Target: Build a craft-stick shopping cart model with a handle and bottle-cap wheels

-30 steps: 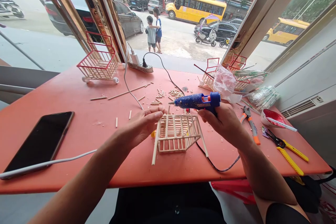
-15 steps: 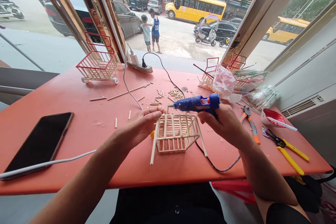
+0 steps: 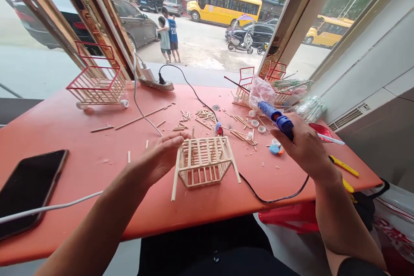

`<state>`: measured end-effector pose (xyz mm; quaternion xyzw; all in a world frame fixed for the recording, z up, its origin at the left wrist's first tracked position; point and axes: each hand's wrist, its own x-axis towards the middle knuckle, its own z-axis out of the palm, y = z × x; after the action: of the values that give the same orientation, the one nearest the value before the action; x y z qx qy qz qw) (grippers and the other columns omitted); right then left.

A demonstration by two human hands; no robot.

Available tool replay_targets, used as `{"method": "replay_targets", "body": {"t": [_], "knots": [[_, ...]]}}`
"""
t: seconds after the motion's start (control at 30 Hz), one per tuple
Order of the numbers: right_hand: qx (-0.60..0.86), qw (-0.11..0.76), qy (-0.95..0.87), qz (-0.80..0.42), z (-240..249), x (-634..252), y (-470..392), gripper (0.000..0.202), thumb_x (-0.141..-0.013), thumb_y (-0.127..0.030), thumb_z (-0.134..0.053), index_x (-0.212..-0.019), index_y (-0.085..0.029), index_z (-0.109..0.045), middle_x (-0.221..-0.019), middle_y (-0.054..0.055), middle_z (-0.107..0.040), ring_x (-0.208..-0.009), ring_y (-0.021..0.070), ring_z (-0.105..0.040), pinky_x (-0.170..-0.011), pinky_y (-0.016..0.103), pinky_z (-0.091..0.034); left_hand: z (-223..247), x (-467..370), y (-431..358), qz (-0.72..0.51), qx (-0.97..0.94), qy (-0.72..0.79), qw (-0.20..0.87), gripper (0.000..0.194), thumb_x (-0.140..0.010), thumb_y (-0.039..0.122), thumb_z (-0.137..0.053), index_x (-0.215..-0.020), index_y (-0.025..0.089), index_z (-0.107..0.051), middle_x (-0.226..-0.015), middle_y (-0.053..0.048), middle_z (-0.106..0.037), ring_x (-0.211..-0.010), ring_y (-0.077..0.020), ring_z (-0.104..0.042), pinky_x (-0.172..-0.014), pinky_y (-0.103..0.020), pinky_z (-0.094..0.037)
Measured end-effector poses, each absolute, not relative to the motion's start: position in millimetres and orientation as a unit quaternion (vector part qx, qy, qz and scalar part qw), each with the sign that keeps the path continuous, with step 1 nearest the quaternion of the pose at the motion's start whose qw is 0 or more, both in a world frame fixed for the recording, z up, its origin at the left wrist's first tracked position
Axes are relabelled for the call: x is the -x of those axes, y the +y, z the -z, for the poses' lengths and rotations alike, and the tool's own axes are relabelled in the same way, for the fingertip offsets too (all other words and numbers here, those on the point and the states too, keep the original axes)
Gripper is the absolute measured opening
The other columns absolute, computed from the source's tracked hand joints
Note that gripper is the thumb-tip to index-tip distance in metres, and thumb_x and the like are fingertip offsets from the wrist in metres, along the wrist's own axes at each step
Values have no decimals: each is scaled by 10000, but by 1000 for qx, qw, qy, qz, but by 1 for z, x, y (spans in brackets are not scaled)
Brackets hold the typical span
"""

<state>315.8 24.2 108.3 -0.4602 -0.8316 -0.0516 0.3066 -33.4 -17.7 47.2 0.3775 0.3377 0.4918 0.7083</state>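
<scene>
My left hand (image 3: 164, 153) grips the left upper corner of a small basket frame (image 3: 205, 165) made of thin wooden sticks, with its fingertips partly hidden behind it. Two longer sticks jut from the basket's sides toward me, and a short stick stands upright by my fingertips. Off to the right, my right hand (image 3: 305, 146) is wrapped around a blue hot glue gun (image 3: 274, 117). The gun is held in the air over the table, apart from the basket, with its nozzle pointing away to the left.
Cut sticks (image 3: 207, 115) and a blue cap (image 3: 274, 149) lie on the orange table (image 3: 97, 138). A red-rimmed stick cart (image 3: 106, 95) stands back left, a phone (image 3: 29, 181) front left. Yellow-handled pliers (image 3: 346, 166) are at right. A black cord (image 3: 258, 198) crosses the front.
My right hand has drawn the glue gun away from the basket, to the right. The left hand stays at the basket's corner. The whole view has shifted rightward.
</scene>
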Motion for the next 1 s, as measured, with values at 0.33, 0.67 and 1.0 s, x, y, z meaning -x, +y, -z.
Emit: {"method": "replay_targets", "body": {"t": [0.33, 0.67, 1.0], "knots": [[658, 190, -688, 239, -68, -439, -6, 542, -1030, -581, -426, -1240, -127, -634, -1154, 220, -656, -1064, 369, -606, -928, 478, -502, -47, 35, -23, -496, -332, 402, 694, 320, -772, 383, -862, -1009, 183, -783, -888, -35, -818, -786, -221, -767, -727, -267, -628], [704, 136, -665, 209, -33, -446, 5, 541, -1031, -476, -465, -1392, -93, -590, -1191, 242, -636, -1116, 388, -573, -971, 523, -497, -47, 34, -25, -494, -337, 405, 692, 279, -775, 384, -860, -972, 200, -790, -905, -27, -826, -766, -220, -766, -697, -253, -635], [766, 72, -625, 133, -14, -394, 28, 441, -980, -247, -502, -1348, -19, -583, -1285, 336, -590, -1158, 426, -585, -961, 534, -497, -45, 35, -23, -499, -318, 411, 693, 307, -729, 358, -888, -948, 192, -752, -880, -38, -819, -875, -266, -790, -725, -287, -650]]}}
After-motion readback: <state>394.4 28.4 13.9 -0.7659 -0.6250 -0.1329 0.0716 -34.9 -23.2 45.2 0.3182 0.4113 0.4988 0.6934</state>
